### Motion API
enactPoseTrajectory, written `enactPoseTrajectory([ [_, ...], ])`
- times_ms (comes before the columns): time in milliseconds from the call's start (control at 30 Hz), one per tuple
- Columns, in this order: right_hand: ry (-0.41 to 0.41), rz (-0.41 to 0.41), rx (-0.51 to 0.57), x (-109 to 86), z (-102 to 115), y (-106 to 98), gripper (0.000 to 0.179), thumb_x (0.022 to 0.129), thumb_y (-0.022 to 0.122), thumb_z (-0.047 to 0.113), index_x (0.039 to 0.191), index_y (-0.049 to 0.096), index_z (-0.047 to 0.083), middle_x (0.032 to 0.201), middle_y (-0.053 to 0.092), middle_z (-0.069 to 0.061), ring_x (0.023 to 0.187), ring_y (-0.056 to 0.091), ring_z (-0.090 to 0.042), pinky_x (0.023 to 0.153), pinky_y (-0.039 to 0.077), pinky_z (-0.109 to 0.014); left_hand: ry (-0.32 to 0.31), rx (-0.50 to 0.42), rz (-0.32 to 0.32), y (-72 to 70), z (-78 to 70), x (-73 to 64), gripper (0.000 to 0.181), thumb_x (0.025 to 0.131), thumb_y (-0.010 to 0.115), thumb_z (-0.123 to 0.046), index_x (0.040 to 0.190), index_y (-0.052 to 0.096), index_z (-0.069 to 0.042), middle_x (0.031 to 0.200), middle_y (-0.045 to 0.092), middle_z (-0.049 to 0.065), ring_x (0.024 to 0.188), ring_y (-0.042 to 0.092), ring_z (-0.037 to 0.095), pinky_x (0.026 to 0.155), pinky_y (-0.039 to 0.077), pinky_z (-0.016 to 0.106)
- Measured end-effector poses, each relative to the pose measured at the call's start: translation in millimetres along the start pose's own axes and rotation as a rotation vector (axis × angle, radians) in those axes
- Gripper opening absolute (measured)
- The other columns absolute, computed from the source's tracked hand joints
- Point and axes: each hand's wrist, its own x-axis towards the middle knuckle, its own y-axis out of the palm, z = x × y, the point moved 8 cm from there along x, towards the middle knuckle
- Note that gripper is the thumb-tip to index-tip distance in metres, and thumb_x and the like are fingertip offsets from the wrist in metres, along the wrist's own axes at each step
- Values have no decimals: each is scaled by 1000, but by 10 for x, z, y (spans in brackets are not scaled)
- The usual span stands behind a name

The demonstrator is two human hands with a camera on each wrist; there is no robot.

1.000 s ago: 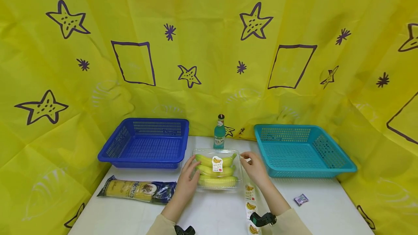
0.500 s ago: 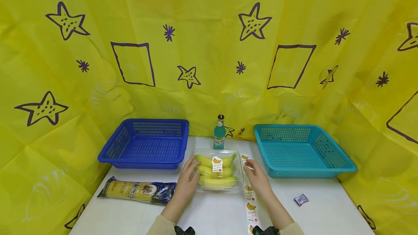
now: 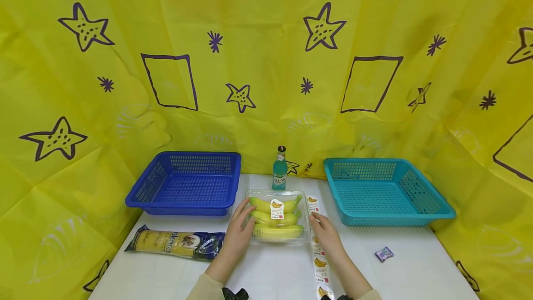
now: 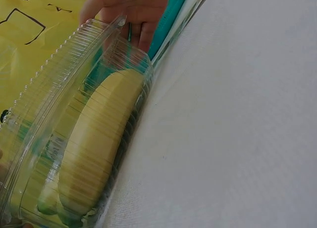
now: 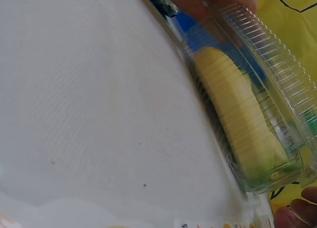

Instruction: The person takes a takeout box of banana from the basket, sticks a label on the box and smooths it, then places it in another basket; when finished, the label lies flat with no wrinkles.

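Observation:
A clear plastic clamshell box (image 3: 307,233) sits mid-table, its lid down over several bananas (image 3: 275,219). A white sticker (image 3: 277,209) with a banana print is on the lid. My left hand (image 3: 238,231) holds the box's left side, its fingertips over the lid's edge. At the right side, my right hand (image 3: 326,233) rests close against the rim, fingers relaxed; in the left wrist view its palm (image 4: 133,10) faces the box. Under that hand runs a strip of banana stickers (image 3: 321,270), partly hidden.
Behind the box stands a green bottle (image 3: 280,170). A blue basket (image 3: 183,205) is at back left, a teal basket (image 3: 395,219) at back right. A pack of pasta (image 3: 176,243) lies left, a small purple packet (image 3: 384,254) right.
My right hand has come away from the top of the sticker strip, the strip now lying flat, and drawn back down to the box's right side. The left hand has stayed put.

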Motion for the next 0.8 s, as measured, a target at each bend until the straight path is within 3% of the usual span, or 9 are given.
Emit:
enactPoseTrajectory([
  [267,-2,2,-25,11,-55,38,64,102,46,50,142,50,1,144,51,-23,132,49,-42,109,40,-57,-8,4,4,12,-2,8,36,100,55,-15,135,60,-12,161,33,0,150,26,29,119,26,57],
  [467,-10,2,-29,20,-69,59,57,102,48,47,134,59,1,138,56,-24,132,49,-42,111,37,-59,-7,6,3,13,-13,3,36,100,55,-15,136,60,-12,161,32,0,150,26,30,118,27,57],
  [800,-31,17,-16,-4,-3,67,54,101,50,45,131,60,1,136,57,-22,129,52,-39,109,41,-57,-5,-1,-16,-19,-46,-11,35,99,56,-13,134,61,-10,160,35,4,149,28,33,117,28,58],
])
